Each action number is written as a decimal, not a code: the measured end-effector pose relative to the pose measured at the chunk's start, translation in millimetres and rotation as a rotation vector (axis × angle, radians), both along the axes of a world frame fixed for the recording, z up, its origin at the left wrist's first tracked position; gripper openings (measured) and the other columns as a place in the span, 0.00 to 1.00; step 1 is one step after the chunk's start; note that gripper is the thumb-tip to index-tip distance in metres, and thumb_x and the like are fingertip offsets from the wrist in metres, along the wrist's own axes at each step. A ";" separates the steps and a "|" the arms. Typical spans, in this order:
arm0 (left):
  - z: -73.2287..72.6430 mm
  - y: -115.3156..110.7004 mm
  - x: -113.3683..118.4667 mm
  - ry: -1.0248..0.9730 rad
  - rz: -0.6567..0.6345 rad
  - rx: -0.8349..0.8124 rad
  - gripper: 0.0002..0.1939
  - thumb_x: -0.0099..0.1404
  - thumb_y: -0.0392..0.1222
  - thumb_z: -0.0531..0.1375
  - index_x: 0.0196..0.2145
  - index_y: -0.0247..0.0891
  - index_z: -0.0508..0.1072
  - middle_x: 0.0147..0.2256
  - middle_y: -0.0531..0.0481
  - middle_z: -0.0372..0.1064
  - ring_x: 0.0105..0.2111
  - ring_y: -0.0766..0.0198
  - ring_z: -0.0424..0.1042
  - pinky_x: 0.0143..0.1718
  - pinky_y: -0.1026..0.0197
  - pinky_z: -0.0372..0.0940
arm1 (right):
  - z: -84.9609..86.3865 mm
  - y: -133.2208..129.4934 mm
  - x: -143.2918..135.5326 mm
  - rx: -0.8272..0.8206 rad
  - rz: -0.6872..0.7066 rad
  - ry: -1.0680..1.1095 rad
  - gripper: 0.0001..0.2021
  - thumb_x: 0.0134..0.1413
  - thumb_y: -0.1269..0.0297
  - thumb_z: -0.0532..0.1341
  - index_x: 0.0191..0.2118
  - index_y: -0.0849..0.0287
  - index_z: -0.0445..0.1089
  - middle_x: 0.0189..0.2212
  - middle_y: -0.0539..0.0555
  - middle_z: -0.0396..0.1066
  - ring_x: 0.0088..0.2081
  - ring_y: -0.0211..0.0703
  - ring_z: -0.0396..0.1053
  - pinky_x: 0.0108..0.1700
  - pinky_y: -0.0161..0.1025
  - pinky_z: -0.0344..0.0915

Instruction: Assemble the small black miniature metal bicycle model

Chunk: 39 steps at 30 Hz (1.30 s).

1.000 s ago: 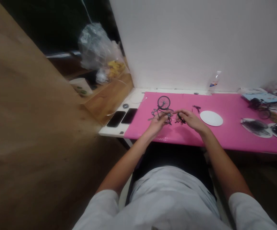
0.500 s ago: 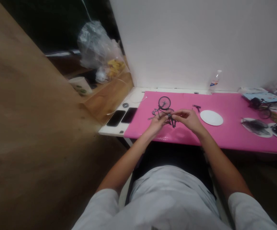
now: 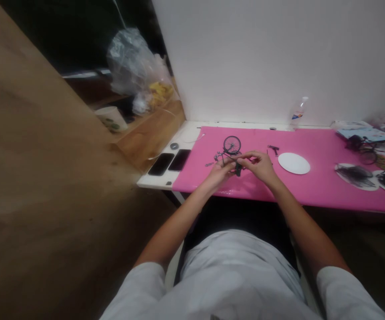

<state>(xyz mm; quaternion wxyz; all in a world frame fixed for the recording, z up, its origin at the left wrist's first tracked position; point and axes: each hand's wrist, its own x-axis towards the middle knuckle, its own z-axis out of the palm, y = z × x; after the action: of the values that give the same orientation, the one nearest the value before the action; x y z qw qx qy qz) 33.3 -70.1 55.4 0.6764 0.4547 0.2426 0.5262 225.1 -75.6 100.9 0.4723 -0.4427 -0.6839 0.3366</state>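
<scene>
Head view: our left hand (image 3: 219,172) is pinching the mini bicycle (image 3: 232,146) over the pink sheet (image 3: 259,138). Our right hand (image 3: 263,167) meets its dark part (image 3: 238,169), grip unclear. Seems like fiddly fitting or adjusting, needing steady fingertips.

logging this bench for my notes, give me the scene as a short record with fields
left hand: holds the small model bicycle
right hand: fingertips at the bicycle, close to the left hand; grip unclear
bicycle: dark, one spoked wheel in plain view, partly hidden by the hands
surface: pink sheet over a white table
right of hands: small black part, then a white plate
left end: two phones side by side
back: clear bottle near the wall
</scene>
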 end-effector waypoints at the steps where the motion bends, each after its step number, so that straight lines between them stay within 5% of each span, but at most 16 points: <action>1: 0.6 -0.5 -0.2 0.003 -0.002 0.000 0.22 0.59 0.45 0.77 0.49 0.36 0.83 0.47 0.39 0.82 0.46 0.53 0.80 0.46 0.55 0.71 | -2.4 2.1 0.5 0.004 -0.006 -0.002 0.21 0.56 0.40 0.75 0.43 0.52 0.86 0.44 0.60 0.83 0.46 0.55 0.78 0.41 0.46 0.76; 11: 1.8 -1.2 0.4 -0.002 -0.005 0.023 0.22 0.59 0.46 0.77 0.49 0.35 0.83 0.46 0.37 0.82 0.46 0.51 0.82 0.45 0.55 0.72 | -6.0 6.0 0.5 -0.012 0.055 0.019 0.19 0.57 0.44 0.75 0.45 0.53 0.86 0.44 0.58 0.84 0.41 0.50 0.80 0.42 0.45 0.76; 30: -3.5 1.8 3.1 0.014 0.050 0.056 0.17 0.59 0.44 0.74 0.44 0.34 0.85 0.38 0.42 0.82 0.34 0.60 0.77 0.40 0.57 0.73 | -10.4 8.1 -1.8 0.081 -0.001 -0.071 0.15 0.61 0.45 0.73 0.44 0.49 0.86 0.44 0.56 0.84 0.46 0.52 0.78 0.46 0.47 0.72; 39: -6.0 1.6 2.5 0.059 0.071 0.063 0.23 0.60 0.45 0.74 0.51 0.34 0.84 0.41 0.41 0.83 0.38 0.58 0.79 0.41 0.58 0.73 | -14.1 11.2 -0.7 -0.006 0.022 -0.022 0.19 0.56 0.42 0.75 0.40 0.53 0.85 0.44 0.59 0.84 0.45 0.54 0.80 0.44 0.47 0.75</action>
<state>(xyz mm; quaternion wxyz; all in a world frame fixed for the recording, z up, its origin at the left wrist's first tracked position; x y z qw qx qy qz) 35.8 -68.5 49.4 0.6352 0.4824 0.2617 0.5434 224.4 -64.4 86.8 0.4598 -0.4403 -0.6927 0.3390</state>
